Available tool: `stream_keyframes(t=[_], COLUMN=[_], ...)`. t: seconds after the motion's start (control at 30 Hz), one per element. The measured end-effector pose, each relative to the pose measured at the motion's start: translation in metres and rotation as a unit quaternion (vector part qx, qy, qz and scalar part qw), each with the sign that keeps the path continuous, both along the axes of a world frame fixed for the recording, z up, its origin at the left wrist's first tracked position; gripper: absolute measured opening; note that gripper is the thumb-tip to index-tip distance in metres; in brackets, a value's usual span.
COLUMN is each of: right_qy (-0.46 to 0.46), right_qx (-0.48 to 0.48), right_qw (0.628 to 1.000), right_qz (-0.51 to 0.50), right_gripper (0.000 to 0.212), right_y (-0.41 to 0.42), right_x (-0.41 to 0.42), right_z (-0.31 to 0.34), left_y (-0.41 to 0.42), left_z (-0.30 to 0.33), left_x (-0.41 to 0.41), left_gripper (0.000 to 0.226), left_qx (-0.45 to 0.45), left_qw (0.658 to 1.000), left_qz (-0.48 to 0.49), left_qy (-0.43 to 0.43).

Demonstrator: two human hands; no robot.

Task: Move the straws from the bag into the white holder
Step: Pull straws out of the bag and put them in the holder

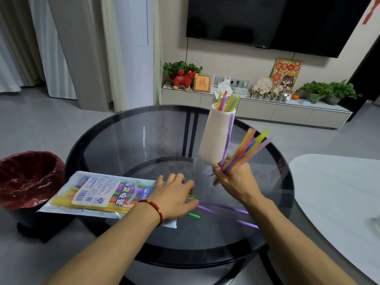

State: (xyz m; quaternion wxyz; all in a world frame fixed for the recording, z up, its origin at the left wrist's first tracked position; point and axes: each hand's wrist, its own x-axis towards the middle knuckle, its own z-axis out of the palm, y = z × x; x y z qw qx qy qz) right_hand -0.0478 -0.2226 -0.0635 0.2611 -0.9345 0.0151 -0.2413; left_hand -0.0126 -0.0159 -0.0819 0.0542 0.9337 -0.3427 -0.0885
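The right hand (230, 177) has its grip closed around a bundle of straws (244, 153) beside the white holder (218, 138); the left hand (174, 196), fingers spread, presses the bag (98, 194) on the desk (144, 140).

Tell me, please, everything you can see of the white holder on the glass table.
The white holder is a tall ribbed vase-like vessel, matte, perhaps ceramic or plastic, narrower at its open top. It stands on the round glass table, appearing tilted in the wide-angle view. Several coloured straws stick out of its mouth. The right hand, gripping a bundle of straws, is just beside its base.
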Motion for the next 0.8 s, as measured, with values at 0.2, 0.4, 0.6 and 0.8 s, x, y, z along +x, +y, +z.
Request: stream_keyframes(t=[0.2, 0.4, 0.6, 0.8], right_qy=[0.017, 0.104, 0.051, 0.092], right_qx=[0.036, 0.022, 0.001, 0.018], right_qw=[0.999, 0.994, 0.997, 0.994], right_qz=[-0.028, -0.026, -0.062, -0.049], right_gripper=[0.026, 0.018, 0.027, 0.026], right_y=[-0.009, -0.007, -0.014, -0.011], right_x=[0.008, 0.006, 0.014, 0.014], right_z=[0.017, 0.009, 0.019, -0.006], left_y=[0.001, 0.000, -0.001, -0.001], left_z=[-0.002, 0.001, 0.003, 0.003], left_x=[0.002, 0.001, 0.000, 0.000], left_gripper=[0.042, 0.044, 0.042, 0.041], left_qx=[-0.006, 0.008, 0.010, 0.013], left_qw=[1.000, 1.000, 1.000, 1.000], left_qz=[-0.003, -0.006, -0.006, -0.006], left_qy=[0.003, 0.003, 0.005, 0.008])
